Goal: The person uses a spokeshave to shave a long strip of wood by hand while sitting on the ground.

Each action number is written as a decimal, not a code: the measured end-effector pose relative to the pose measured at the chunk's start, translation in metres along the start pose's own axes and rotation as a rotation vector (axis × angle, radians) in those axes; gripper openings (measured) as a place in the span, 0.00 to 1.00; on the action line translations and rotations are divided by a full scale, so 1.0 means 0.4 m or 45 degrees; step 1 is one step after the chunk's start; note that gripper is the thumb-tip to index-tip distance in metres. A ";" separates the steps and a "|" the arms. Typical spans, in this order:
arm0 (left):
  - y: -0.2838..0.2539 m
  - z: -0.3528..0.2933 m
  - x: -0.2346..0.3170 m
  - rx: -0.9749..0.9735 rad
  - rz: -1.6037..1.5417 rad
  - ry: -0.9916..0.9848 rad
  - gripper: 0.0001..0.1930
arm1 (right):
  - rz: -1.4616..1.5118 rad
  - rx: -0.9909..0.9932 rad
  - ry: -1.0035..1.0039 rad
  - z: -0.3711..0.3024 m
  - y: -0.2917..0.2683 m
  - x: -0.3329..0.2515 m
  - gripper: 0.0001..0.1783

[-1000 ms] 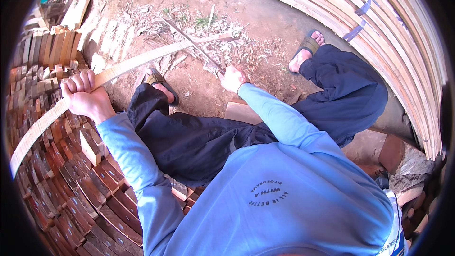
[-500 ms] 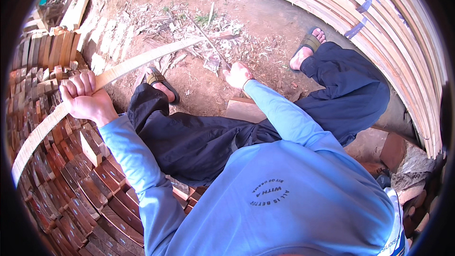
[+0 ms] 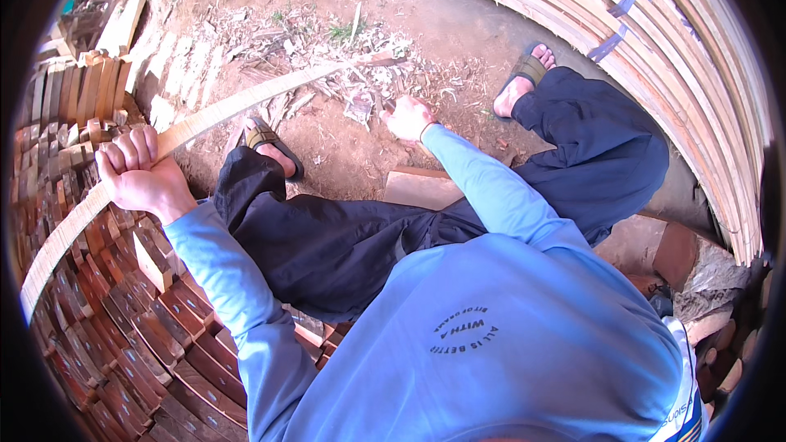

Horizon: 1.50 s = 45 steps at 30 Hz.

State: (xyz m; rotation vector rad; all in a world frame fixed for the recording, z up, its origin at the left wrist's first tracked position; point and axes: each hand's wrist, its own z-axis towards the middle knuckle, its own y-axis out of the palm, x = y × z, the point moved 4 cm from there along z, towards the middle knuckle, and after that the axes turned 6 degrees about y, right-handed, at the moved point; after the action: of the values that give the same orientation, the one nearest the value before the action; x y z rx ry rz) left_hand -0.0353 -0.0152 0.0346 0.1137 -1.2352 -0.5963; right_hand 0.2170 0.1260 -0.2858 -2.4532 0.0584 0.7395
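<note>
A long, pale wooden strip (image 3: 237, 104) slants across the left side, its far end over the shavings and its near end running off at the lower left. My left hand (image 3: 135, 168) is wrapped round it near the middle, thumb side up. In front of my lap, my right hand (image 3: 407, 119) is closed, its fist apart from the strip. A small dark part of a long-bladed knife (image 3: 388, 104) shows at its knuckles; most of the blade cannot be made out in this view.
Stacks of short reddish-brown wood pieces (image 3: 123, 319) fill the left. Long planks (image 3: 647, 57) curve along the far right. Wood shavings (image 3: 286, 41) lie on the dirt ground between my sandalled feet. A wood block (image 3: 422, 188) lies by my lap.
The long thin blade, plainly visible before and crossing the strip's far end, has swung so that it barely shows. My left hand keeps its hold on the strip, shifted slightly left.
</note>
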 end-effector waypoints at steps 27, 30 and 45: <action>0.004 -0.010 0.011 -0.030 0.043 -0.006 0.23 | 0.019 0.136 -0.064 -0.020 0.034 0.036 0.17; 0.028 -0.019 0.008 -0.074 0.018 -0.001 0.23 | -0.025 0.145 -0.077 -0.025 0.041 0.034 0.17; 0.002 -0.001 0.001 -0.073 -0.029 -0.050 0.23 | -0.012 0.140 -0.004 -0.007 0.068 0.045 0.17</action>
State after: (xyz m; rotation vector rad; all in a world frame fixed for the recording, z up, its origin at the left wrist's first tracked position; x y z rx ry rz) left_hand -0.0344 -0.0148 0.0351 0.0684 -1.2549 -0.6556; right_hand 0.2280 0.1041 -0.3071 -2.3465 0.0845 0.7170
